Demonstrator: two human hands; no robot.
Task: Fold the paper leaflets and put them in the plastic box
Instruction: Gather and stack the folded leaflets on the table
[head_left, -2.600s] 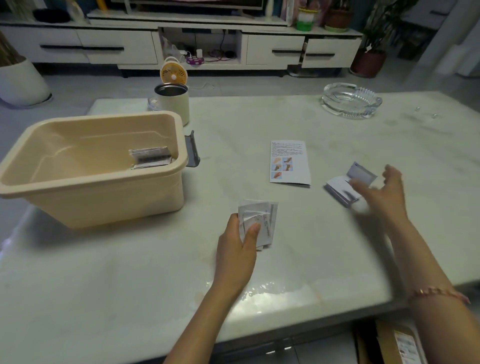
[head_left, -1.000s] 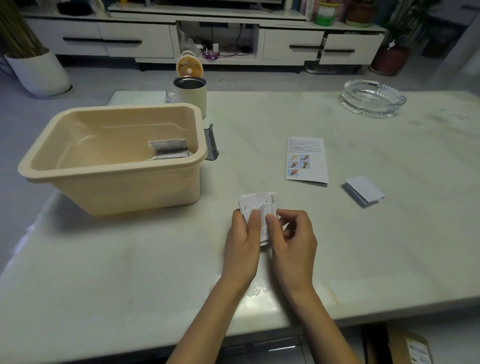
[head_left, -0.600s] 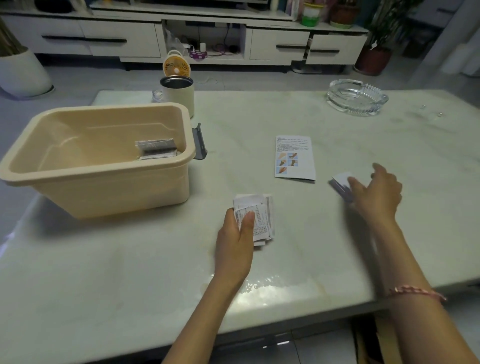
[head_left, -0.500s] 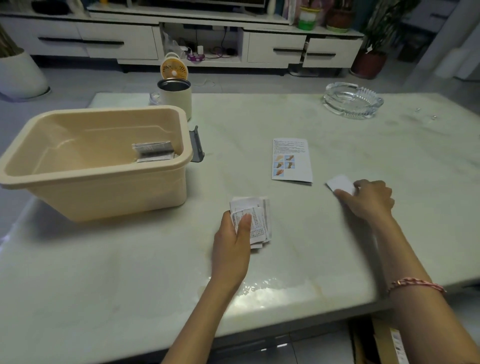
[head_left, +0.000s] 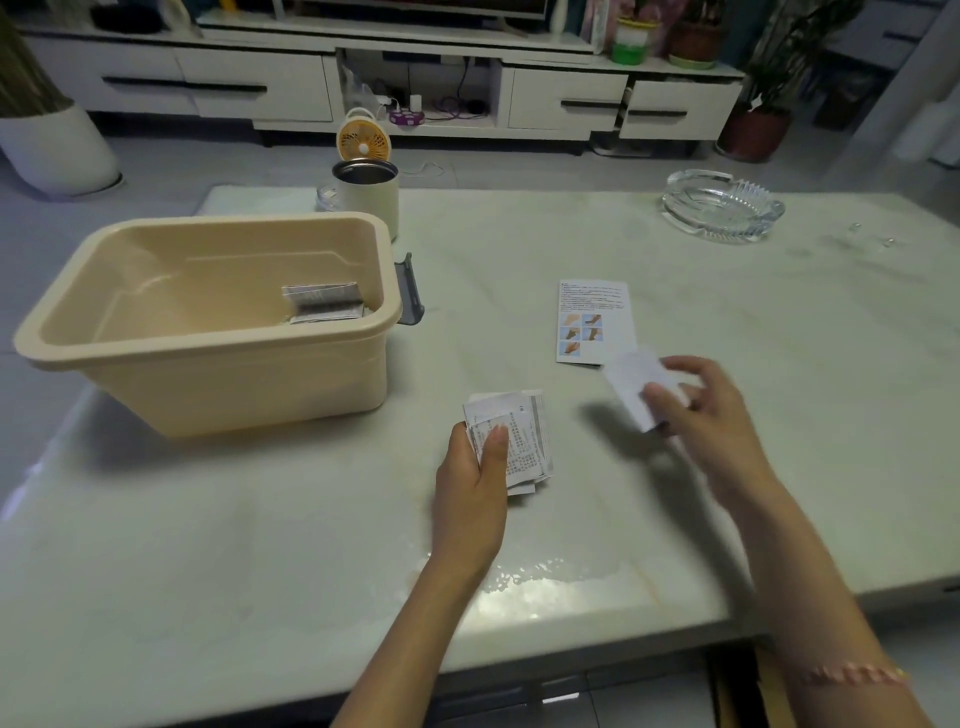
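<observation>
Folded leaflet now in right hand

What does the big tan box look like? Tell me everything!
The plastic box is beige and rectangular, with rounded corners and a thick rolled rim. It has no lid on and stands upright on the left of the pale table. A folded leaflet lies inside, by its right wall. A cream mug stands just behind it.

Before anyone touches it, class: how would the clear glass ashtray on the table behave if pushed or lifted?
The clear, thick-walled glass ashtray probably feels heavy for its size. Low and wide, it seems unlikely to tip. On the glossy pale stone table it would likely slide, and glass may chip if knocked.
</observation>
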